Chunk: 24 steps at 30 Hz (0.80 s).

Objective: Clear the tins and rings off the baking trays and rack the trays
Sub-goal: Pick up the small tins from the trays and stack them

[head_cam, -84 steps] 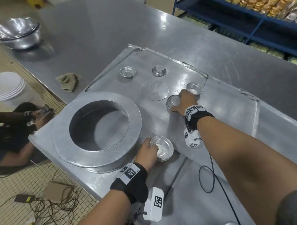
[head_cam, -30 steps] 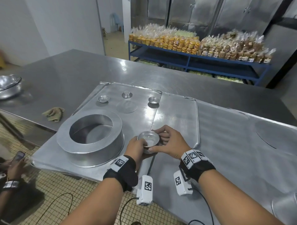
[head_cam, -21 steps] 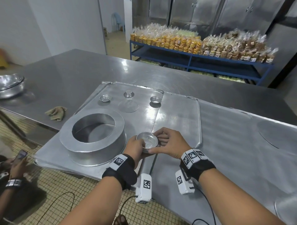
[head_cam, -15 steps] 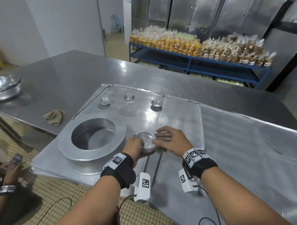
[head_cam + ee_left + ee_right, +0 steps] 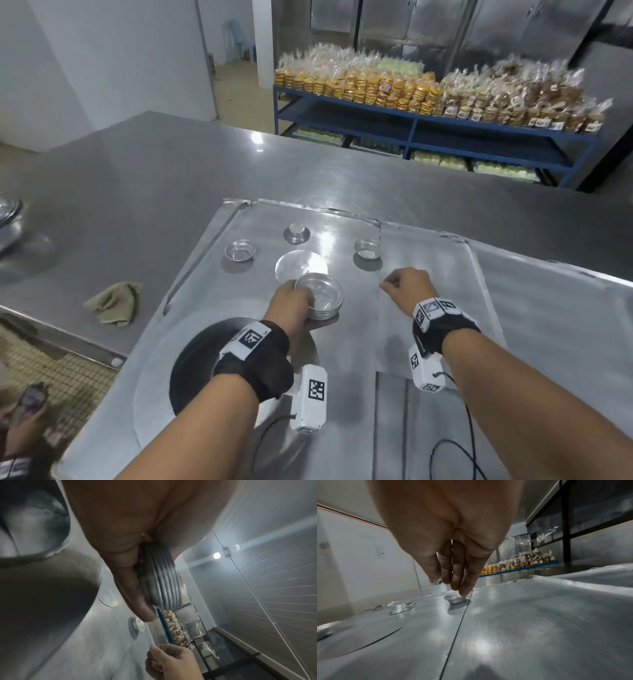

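Note:
My left hand [image 5: 298, 298] grips a nested stack of small round tins [image 5: 320, 301] just above the left baking tray [image 5: 205, 274], beside a flat metal disc [image 5: 300, 265]. In the left wrist view the fingers [image 5: 135, 588] curl round the stack's ribbed rims [image 5: 164, 577]. My right hand [image 5: 394, 286] hovers empty with loosely curled fingers over the seam to the right tray [image 5: 445, 281]. A single tin [image 5: 368, 248] lies just beyond it, under the fingertips [image 5: 462, 589] in the right wrist view. Two more tins, one upright [image 5: 240, 250] and one upside down [image 5: 296, 233], sit at the tray's far end. The large ring [image 5: 161, 370] is partly hidden by my left forearm.
The trays lie on a steel table [image 5: 137, 171] with a crumpled cloth [image 5: 114, 303] at the left and a metal bowl [image 5: 7, 212] at the far left edge. A blue shelf [image 5: 428, 133] of bagged goods stands behind. Another person's hand [image 5: 24, 414] shows at the lower left.
My right hand let go of the stack and moved right and away, toward the single tin. The left hand carried the stack farther onto the tray, up to the flat disc.

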### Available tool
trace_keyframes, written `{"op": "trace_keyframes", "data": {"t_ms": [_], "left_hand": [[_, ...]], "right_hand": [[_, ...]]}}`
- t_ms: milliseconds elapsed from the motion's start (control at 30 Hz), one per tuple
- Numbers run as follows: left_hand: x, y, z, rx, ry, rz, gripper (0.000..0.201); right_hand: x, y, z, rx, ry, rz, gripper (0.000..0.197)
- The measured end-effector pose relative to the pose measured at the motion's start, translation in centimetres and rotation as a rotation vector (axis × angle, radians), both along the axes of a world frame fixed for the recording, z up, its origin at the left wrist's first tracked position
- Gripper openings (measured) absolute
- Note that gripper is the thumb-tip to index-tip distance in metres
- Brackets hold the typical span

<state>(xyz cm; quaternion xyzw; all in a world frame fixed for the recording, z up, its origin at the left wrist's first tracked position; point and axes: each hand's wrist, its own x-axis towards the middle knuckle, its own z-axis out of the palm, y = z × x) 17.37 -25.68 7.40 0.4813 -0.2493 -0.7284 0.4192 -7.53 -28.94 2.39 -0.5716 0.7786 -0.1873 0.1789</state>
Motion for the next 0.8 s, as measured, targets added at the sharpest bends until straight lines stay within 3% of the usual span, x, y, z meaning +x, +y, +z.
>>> {"op": "trace_keyframes", "data": {"t_ms": [233, 433, 800], "left_hand": [[3.1, -5.7, -1.3, 0.055, 0.004, -0.068, 0.043], [4.7, -8.8, -2.9, 0.065, -0.004, -0.074, 0.043], [5.3, -9.4, -4.3, 0.078, -0.008, -0.091, 0.038]], "right_hand": [[0.6, -9.1, -1.9, 0.084, 0.074, -0.191, 0.021], [0.6, -14.7, -3.3, 0.183, 0.068, -0.325, 0.039], [0.5, -15.7, -3.6, 0.156, -0.049, -0.524, 0.016]]}}
